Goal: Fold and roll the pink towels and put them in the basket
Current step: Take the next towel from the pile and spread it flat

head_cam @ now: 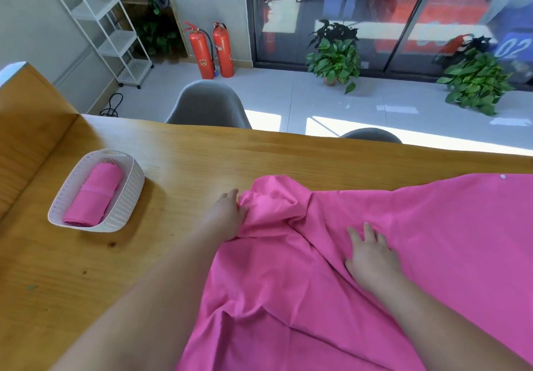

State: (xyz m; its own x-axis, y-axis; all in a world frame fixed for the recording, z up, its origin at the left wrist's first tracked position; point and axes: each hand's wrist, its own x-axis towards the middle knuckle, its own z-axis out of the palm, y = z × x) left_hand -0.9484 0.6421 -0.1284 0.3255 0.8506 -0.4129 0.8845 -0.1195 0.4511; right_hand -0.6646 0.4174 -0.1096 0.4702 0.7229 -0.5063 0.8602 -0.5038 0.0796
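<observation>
Wooden tabletop (173, 154); unfolded pink towel (432, 241) covers its right side, bunched leftward. Gray chairs (207, 105) past far edge. White basket (132, 186) near left edge holds rolled towel (95, 194), long axis near-left to far-right. Left hand (230, 212) grip pinches bunch; right hand (372, 258) grip spread flat on towel.

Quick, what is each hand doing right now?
Left hand: pinching the bunched edge of the large pink cloth towel.
Right hand: open, fingers straight, pressing flat on the same towel.
</observation>
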